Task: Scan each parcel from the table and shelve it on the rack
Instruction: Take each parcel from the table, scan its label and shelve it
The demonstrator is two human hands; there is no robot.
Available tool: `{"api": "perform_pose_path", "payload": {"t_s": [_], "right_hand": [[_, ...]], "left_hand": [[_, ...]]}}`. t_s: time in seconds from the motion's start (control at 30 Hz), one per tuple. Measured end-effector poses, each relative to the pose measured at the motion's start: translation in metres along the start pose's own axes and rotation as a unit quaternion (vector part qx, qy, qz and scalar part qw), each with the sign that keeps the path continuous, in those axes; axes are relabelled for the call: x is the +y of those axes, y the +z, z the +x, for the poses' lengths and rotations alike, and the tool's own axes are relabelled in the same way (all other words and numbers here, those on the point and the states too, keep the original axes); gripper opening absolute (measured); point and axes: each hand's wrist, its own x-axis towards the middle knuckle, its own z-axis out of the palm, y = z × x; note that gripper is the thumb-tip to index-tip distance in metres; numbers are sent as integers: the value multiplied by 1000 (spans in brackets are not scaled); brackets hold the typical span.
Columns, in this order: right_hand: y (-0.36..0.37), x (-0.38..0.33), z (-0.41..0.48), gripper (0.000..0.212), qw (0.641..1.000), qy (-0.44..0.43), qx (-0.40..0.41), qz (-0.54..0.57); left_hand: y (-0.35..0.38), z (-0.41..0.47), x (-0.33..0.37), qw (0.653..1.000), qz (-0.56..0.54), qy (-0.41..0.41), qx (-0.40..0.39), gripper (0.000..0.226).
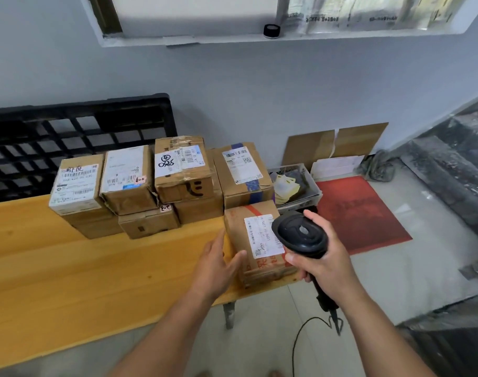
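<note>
Parcel under scan: brown cardboard box with white label and orange tape (239,232), lying flat at right end of yellow wooden table (69,268), near front edge.

Wrapping right hand (325,259) round handle of black corded barcode scanner (300,235), fingers curled firmly about it. Holding scanner head just over label's right side.

Laying left hand (218,257) against box's left side, fingers straight, thumb lying on top face, grasping nothing.

Standing behind, toward table's back: other brown cardboard parcels (129,180), labelled, stacked in two layers, touching one another.

Sitting just right of stack: grey plastic tray (312,186) holding yellow paper slips (285,186) plus darker items too small for telling; support beneath hidden.

Leaning on wall behind table: black plastic lattice pallet (69,137).

Lying on floor: red mat (360,213).
</note>
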Motion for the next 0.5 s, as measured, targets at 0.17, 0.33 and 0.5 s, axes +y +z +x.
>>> {"api": "perform_pose_path", "payload": {"t_s": [0.17,0.33,0.5], "right_hand": [[-10,29,32,85,997,46,-69,-1],[-15,52,43,83,989,69,-128,12],[-20,52,40,82,981,54,-187,9]], "left_hand": [[30,3,8,996,-14,-85,-4,79],[51,-8,12,990,-75,-119,3,80],[49,-31,18,979,-167,-113,44,80]]}}
